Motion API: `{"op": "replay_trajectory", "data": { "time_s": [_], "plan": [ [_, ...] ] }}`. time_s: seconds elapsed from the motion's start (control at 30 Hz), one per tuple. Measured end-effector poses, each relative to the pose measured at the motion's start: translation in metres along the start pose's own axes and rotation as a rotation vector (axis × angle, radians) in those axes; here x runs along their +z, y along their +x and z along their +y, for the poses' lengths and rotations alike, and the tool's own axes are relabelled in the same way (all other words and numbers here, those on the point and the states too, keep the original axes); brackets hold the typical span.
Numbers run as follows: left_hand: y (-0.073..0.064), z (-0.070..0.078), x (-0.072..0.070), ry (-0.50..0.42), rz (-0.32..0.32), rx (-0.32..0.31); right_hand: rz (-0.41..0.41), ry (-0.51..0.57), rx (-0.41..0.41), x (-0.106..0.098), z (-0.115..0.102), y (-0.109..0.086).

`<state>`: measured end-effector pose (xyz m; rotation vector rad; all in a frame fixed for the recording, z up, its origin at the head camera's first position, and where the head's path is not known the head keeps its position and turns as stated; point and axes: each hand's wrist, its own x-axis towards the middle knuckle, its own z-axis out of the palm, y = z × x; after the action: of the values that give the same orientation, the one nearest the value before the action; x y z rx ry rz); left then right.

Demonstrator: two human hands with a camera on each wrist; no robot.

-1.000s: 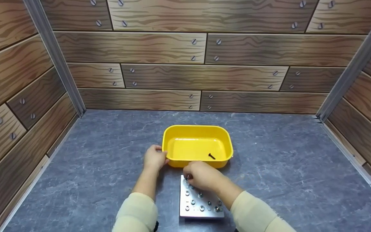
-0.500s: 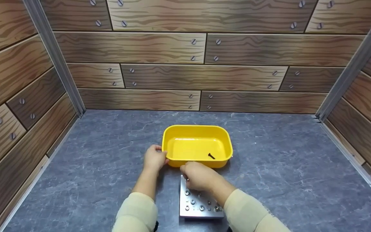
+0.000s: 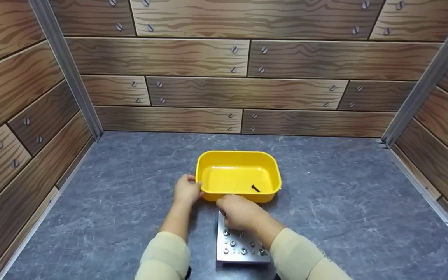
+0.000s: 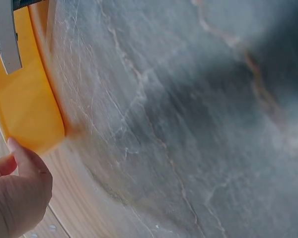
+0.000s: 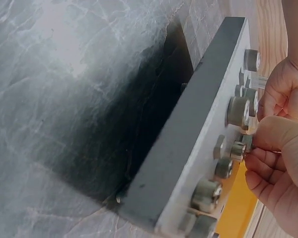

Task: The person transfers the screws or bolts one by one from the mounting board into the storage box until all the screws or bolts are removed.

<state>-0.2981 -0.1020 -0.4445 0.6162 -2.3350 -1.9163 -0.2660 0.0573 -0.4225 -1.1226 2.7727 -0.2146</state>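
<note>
In the head view, a yellow rounded-rectangular plastic tray (image 3: 231, 179) is gripped at its near-left corner by the left hand (image 3: 187, 191); a bolt-studded silver metal plate (image 3: 235, 257) is partly covered by the right hand (image 3: 241, 212). In the left wrist view, the tray's edge is pinched. In the right wrist view, a small metal bolt (image 5: 247, 142) is pinched by the right hand's fingertips.
</note>
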Motion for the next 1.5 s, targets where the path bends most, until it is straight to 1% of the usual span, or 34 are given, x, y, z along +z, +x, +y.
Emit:
{"op": "replay_trajectory", "data": {
  "time_s": [0.1,0.3,0.4,0.53,0.6,0.77,0.93,1.03,1.13,1.27,1.37,1.5],
  "plan": [
    [0.000,0.000,0.000,0.002,0.005,0.000,-0.013,-0.018,0.016,-0.001,-0.002,0.000],
    [0.001,0.000,0.001,0.014,0.003,-0.018,-0.020,-0.068,0.011,-0.002,-0.005,0.000],
    [0.001,-0.001,0.001,0.019,0.002,-0.017,0.001,-0.022,0.022,-0.006,-0.006,0.000],
    [0.002,-0.002,0.001,0.028,0.004,-0.009,0.068,0.062,0.027,-0.017,-0.004,0.001],
    [0.002,-0.002,0.001,0.028,0.003,-0.008,0.099,0.080,0.027,-0.022,-0.002,0.002],
    [0.002,-0.002,0.001,0.036,0.005,-0.013,0.121,0.119,0.051,-0.029,0.008,0.001],
    [0.003,-0.001,0.001,0.042,0.013,-0.013,0.173,0.152,0.050,-0.034,0.021,-0.001],
    [0.004,-0.002,0.001,0.045,0.016,-0.014,0.195,0.171,0.066,-0.036,0.029,-0.002],
    [0.004,-0.002,0.001,0.053,0.013,-0.021,0.222,0.190,0.106,-0.038,0.039,-0.002],
    [0.005,-0.002,0.001,0.052,0.005,-0.021,0.257,0.180,0.205,-0.039,0.053,-0.003],
    [0.005,-0.002,0.001,0.043,0.005,-0.020,0.251,0.184,0.306,-0.038,0.066,-0.004],
    [0.005,-0.001,0.001,0.048,0.005,-0.020,0.227,0.176,0.410,-0.035,0.085,-0.006]
  ]
}}
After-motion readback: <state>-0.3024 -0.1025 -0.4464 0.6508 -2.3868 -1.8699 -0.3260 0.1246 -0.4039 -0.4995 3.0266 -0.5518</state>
